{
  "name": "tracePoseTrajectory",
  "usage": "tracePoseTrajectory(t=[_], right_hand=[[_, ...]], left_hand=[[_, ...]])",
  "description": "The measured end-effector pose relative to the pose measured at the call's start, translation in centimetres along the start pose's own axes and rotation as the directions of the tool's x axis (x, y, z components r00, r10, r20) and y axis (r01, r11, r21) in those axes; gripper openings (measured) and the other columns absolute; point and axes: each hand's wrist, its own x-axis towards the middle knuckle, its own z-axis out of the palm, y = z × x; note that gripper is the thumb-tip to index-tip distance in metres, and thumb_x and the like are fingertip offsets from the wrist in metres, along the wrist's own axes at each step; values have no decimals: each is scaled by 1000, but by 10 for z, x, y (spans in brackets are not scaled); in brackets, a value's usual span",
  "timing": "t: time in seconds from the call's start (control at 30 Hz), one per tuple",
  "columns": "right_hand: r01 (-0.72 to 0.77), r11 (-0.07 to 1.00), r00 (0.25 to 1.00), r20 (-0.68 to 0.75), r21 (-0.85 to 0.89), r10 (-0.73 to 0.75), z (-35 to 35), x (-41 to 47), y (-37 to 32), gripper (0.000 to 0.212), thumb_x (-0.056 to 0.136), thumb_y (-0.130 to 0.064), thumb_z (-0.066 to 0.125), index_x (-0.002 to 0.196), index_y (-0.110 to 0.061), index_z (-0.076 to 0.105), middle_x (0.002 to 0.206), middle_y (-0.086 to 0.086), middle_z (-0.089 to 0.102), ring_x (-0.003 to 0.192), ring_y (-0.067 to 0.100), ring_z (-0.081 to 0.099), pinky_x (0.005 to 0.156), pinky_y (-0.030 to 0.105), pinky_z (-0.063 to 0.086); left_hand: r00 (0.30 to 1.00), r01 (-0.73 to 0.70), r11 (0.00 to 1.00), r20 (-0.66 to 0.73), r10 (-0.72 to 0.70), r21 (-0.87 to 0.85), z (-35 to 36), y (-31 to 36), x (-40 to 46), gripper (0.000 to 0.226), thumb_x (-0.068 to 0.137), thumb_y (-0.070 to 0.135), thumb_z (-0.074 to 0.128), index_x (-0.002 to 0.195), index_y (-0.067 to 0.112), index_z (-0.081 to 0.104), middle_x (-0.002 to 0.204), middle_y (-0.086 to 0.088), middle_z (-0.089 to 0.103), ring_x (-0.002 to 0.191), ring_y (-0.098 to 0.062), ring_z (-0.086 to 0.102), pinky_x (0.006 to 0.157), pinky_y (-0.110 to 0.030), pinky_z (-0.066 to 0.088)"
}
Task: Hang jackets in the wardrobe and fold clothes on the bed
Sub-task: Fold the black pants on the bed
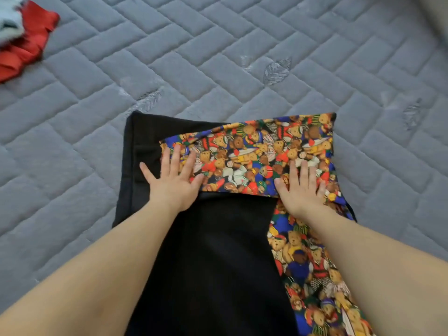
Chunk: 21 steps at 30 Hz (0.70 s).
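Note:
A garment with a colourful teddy-bear print [257, 154] and a black inner side [213, 258] lies on the grey quilted bed [218, 57]. Its printed top part is folded over across the black fabric. My left hand [173, 180] lies flat with spread fingers on the left end of the printed fold. My right hand [301, 187] presses flat on the right end of that fold. More of the printed fabric runs down along my right forearm toward the lower right.
A red piece of clothing [26, 47] lies crumpled at the bed's far left, with a white and pale item [9, 19] on top of it at the corner. Bare quilted mattress stretches beyond the garment.

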Motion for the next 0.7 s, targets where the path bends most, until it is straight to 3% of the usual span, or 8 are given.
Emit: tracePoseTrajectory(t=[0.07,0.13,0.2,0.23,0.33,0.47,0.6,0.7], right_hand=[[23,1000,1000,-8,13,-23,11,-19,8,75,93,-70,6,151,-32,-21,158,-2,-32,144,19,-31,115,49,-19],[36,999,998,50,12,-37,24,-47,14,79,93,-70,10,149,-29,-26,156,1,-35,144,21,-32,115,50,-18],[61,998,991,124,-20,-58,37,-74,21,83,92,-72,14,147,-29,-31,153,1,-41,141,21,-36,115,54,-17],[64,997,987,152,-35,-58,42,-86,27,84,92,-72,16,147,-30,-31,152,-1,-42,141,20,-36,114,56,-17],[-2,1000,985,172,-19,6,48,-117,45,87,88,-77,22,147,-36,-28,154,-5,-38,144,22,-31,112,62,-14],[-312,940,945,147,136,292,58,-155,68,112,78,-83,43,151,-30,-23,160,4,-25,148,29,-17,114,64,-4],[-630,713,774,178,306,608,78,-187,95,135,65,-76,68,152,-19,-18,162,15,-11,148,39,-4,116,63,4],[-733,481,638,240,481,732,102,-209,121,137,57,-55,86,153,-12,-1,157,22,15,142,44,20,114,60,23]], left_hand=[[992,-7,999,-125,13,46,1,2,-14,66,92,69,2,152,43,-8,161,5,-18,145,-20,-28,103,-67,-22],[973,-120,992,-194,125,38,4,9,-45,63,97,60,14,154,36,6,161,-1,3,148,-25,-8,109,-69,-9],[954,-264,963,-131,269,50,19,16,-85,63,96,56,20,154,33,13,159,-2,13,147,-25,3,113,-69,2],[958,-276,959,-58,279,56,28,19,-106,64,95,58,17,154,35,7,161,-2,8,148,-24,-1,113,-67,2],[990,-70,996,116,76,-53,50,16,-148,63,95,60,15,149,46,-15,160,8,-19,145,-19,-24,111,-66,-9],[977,141,985,174,-123,-96,53,1,-193,68,94,63,25,148,49,-15,160,10,-22,146,-21,-22,110,-68,0],[837,546,784,156,-525,-296,58,-13,-254,89,85,70,43,153,35,-1,162,-6,-1,147,-32,3,115,-58,10],[753,642,713,60,-655,-280,70,-14,-302,98,82,66,54,155,23,6,160,-12,5,147,-32,4,117,-56,5]])
